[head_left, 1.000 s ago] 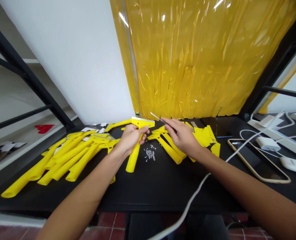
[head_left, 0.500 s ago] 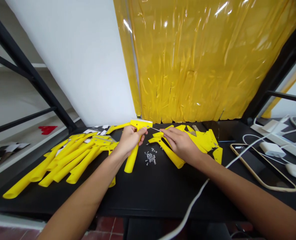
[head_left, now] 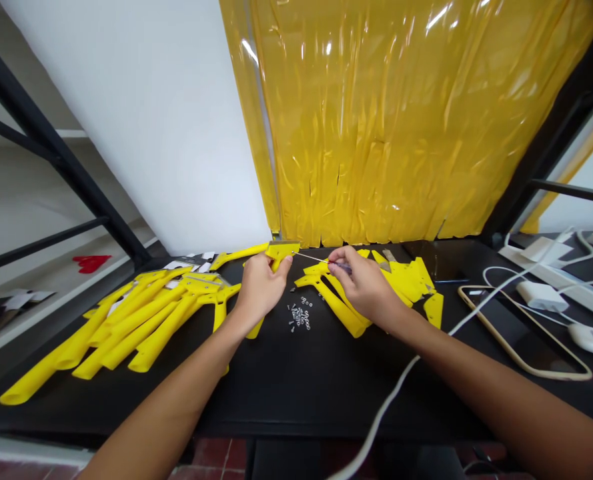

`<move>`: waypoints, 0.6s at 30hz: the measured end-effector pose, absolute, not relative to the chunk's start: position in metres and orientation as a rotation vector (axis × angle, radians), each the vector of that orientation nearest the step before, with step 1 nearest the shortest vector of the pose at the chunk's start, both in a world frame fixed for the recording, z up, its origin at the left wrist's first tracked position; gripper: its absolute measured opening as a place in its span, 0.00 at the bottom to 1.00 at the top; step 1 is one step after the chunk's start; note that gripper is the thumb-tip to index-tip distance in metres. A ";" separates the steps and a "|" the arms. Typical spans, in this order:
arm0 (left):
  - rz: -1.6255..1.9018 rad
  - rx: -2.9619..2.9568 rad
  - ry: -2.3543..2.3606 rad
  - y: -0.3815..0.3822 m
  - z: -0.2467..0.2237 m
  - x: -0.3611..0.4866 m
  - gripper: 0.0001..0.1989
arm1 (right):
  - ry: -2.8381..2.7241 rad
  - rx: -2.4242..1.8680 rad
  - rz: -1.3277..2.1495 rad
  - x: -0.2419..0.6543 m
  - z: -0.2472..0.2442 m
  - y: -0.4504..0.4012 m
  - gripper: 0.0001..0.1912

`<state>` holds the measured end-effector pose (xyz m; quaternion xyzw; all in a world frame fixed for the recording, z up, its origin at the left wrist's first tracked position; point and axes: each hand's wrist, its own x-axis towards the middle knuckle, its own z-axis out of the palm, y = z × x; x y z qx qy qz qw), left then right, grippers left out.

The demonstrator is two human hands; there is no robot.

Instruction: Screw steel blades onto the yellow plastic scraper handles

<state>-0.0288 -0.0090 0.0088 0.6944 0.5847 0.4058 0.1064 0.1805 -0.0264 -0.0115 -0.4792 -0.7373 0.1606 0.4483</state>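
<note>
My left hand (head_left: 262, 288) is wrapped round a yellow scraper-like tool (head_left: 282, 251) with a metal strip along its top edge. A thin screwdriver (head_left: 316, 258) is pinched in my right hand (head_left: 360, 281), its tip at a small screw on the tool's head. Below and between the hands lie loose screws and nuts (head_left: 300, 316). Beside my right hand rest more yellow handles (head_left: 337, 307) and flat yellow pieces (head_left: 416, 280). Several yellow tools (head_left: 141, 320) are piled to the left of my left hand.
The black table (head_left: 296, 393) has a phone (head_left: 526, 333), a white charger (head_left: 542, 296) and a power strip (head_left: 576, 270) at the right. A white cable (head_left: 391, 397) crosses the right forearm. Yellow plastic sheeting (head_left: 376, 120) hangs behind; black frame bars stand on both sides.
My left hand has turned, tilting the yellow tool so its handle is mostly hidden. The fingers of my right hand have curled and shifted on the screwdriver. The view has moved slightly.
</note>
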 end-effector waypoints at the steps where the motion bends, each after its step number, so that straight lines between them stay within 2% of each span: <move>1: 1.193 2.043 1.729 -0.009 0.008 -0.029 0.21 | -1.836 -1.211 0.396 0.182 -0.010 -0.026 0.08; 4: 1.185 2.044 1.735 -0.009 0.007 -0.028 0.21 | -1.864 -1.289 0.394 0.184 -0.011 -0.025 0.18; 11: 1.197 2.055 1.739 -0.007 0.006 -0.029 0.21 | -1.771 -1.223 0.413 0.181 -0.020 -0.020 0.10; 15: 1.197 2.073 1.739 -0.007 0.006 -0.029 0.22 | -1.866 -1.293 0.375 0.183 -0.020 -0.022 0.19; 18: 1.187 2.069 1.744 -0.007 0.006 -0.029 0.22 | -1.848 -1.295 0.433 0.183 -0.022 -0.025 0.15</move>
